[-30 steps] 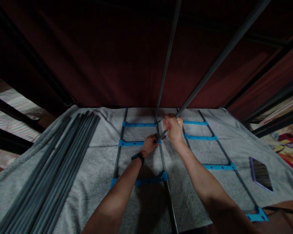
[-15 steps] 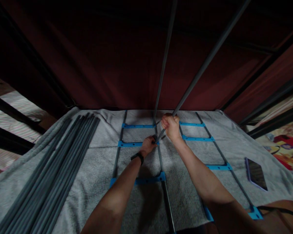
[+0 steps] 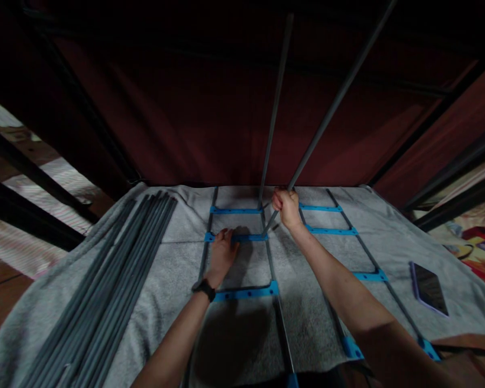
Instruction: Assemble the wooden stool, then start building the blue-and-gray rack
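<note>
My right hand (image 3: 286,207) is wrapped round a long grey tube (image 3: 331,110) that leans up to the right. The tube's lower end meets the right end of a blue crosspiece (image 3: 250,237) with holes in it. My left hand (image 3: 223,250) lies over the left part of that crosspiece, fingers stretched out and apart. A second grey tube (image 3: 275,102) stands up from the right end of the farther blue crosspiece (image 3: 236,210). Thin grey side tubes join the crosspieces into a ladder-like frame, with a nearer blue crosspiece (image 3: 246,293) below my left hand.
A bundle of grey tubes (image 3: 117,280) lies on the left of the grey blanket (image 3: 178,280). Another blue-and-grey frame (image 3: 366,248) lies on the right, beside a phone (image 3: 429,288). Dark red cloth (image 3: 210,124) hangs behind, with dark bars (image 3: 28,167) at the sides.
My left hand has let go at the tube's lower end and moved left along the crosspiece, its fingers spreading. My right hand keeps its grip on the leaning tube.
</note>
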A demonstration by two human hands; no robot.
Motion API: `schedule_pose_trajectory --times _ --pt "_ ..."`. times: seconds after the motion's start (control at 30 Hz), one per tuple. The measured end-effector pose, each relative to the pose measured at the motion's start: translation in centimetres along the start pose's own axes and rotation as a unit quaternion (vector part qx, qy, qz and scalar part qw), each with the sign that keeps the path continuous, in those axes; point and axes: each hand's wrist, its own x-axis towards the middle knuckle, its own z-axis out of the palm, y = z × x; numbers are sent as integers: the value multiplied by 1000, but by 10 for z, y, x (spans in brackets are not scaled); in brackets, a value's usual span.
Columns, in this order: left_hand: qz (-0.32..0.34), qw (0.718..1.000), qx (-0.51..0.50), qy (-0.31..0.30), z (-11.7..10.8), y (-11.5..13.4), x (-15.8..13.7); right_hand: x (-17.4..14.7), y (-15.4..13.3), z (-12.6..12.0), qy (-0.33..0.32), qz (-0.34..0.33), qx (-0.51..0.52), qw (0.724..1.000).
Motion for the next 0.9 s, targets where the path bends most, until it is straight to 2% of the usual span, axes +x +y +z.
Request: schedule_pose_trajectory --times 0.07,0.1,0.13,0.2,0.23,0.3,0.43,0.5,0.6,0.67,0.77,0.9 --pt "-68 995 62 37 -30 -30 -30 -1 1 -3 6 -14 -47 999" --pt "-109 991 76 33 -43 -43 -47 -2 1 -5 10 -19 -71 997" --pt "-155 985 73 14 -54 -54 -62 -4 2 -6 17 -21 -93 995" --pt "-222 971 24 -83 -68 -66 -89 -9 5 -9 37 -15 -125 991" --pt "-235 965 -10 -119 -71 -68 -99 -12 7 -10 49 -9 -136 989" --pt "-241 958 -49 -149 -71 -64 -111 -19 10 -11 69 3 -149 986" --pt "-272 951 -22 -146 -63 -50 -110 -28 13 -17 86 26 -149 985" --pt "-284 948 -39 -142 -63 -46 -106 -30 11 -21 87 38 -131 987" --pt "-296 947 -98 -80 -75 -43 -103 -31 5 -28 87 56 -83 991" --pt "-297 940 -164 -34 -93 -42 -102 -33 2 -28 91 62 -54 992" --pt "-280 919 -279 -5 -134 -41 -99 -39 0 -18 96 75 -21 992" --pt "-281 920 -272 11 -204 -36 -95 -52 7 10 89 120 18 989"
